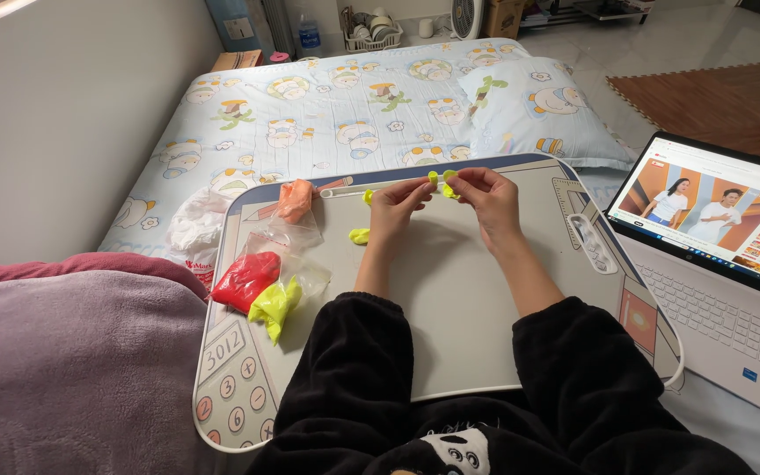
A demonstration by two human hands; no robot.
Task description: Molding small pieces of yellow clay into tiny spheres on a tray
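Here, a white lap tray (450, 352) across a cartoon-print bed (310, 114), open laptop (714, 290) alongside, clear bags of red (244, 281), yellow (276, 303) and orange clay (294, 199) at the tray's left, left hand (395, 204) and right hand (484, 195) each pinching yellow clay bits (443, 183) at fingertips, another yellow lump (359, 236) near the left wrist.

Open laptop (714, 264), pillow (534, 110), perhaps tissue (197, 220).

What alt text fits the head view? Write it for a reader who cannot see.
Left hand and right hand pinch small yellow clay pieces above a lap desk on a bed. Bags of red clay, yellow clay and orange clay lie left; an open laptop sits right.
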